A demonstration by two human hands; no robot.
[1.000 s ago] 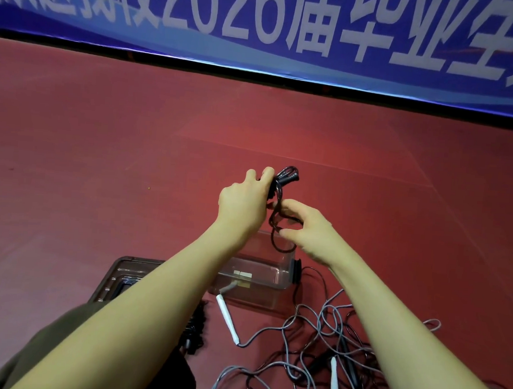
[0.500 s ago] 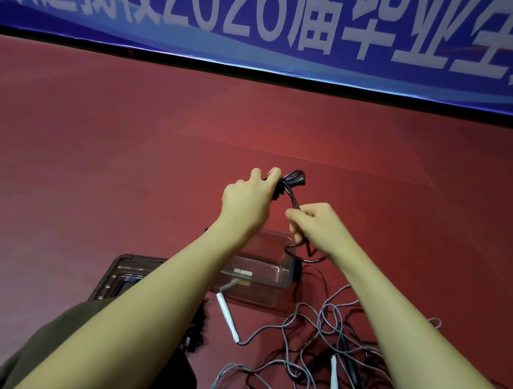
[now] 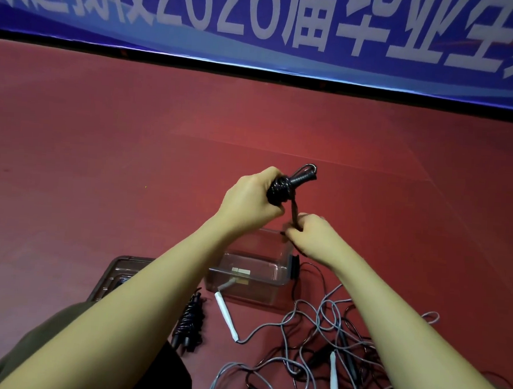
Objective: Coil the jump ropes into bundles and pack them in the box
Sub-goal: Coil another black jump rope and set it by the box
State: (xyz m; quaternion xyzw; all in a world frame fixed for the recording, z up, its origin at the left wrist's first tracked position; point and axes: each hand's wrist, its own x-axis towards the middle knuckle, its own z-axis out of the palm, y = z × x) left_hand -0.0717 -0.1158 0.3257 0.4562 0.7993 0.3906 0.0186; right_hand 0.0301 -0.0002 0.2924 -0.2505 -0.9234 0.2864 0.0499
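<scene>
Large pale characters are printed across a blue banner (image 3: 259, 23) that spans the top of the frame. The number "2026" can be read at the upper centre, followed to its right by the Chinese characters "届毕业生". The characters at the upper left of the banner are cut off by the frame edge and blurred, so they cannot be read with certainty; the last character at the upper right is also cut off. Two small pale labels are seen on the clear plastic box (image 3: 252, 287) at lower centre, but no writing on them can be made out.
</scene>
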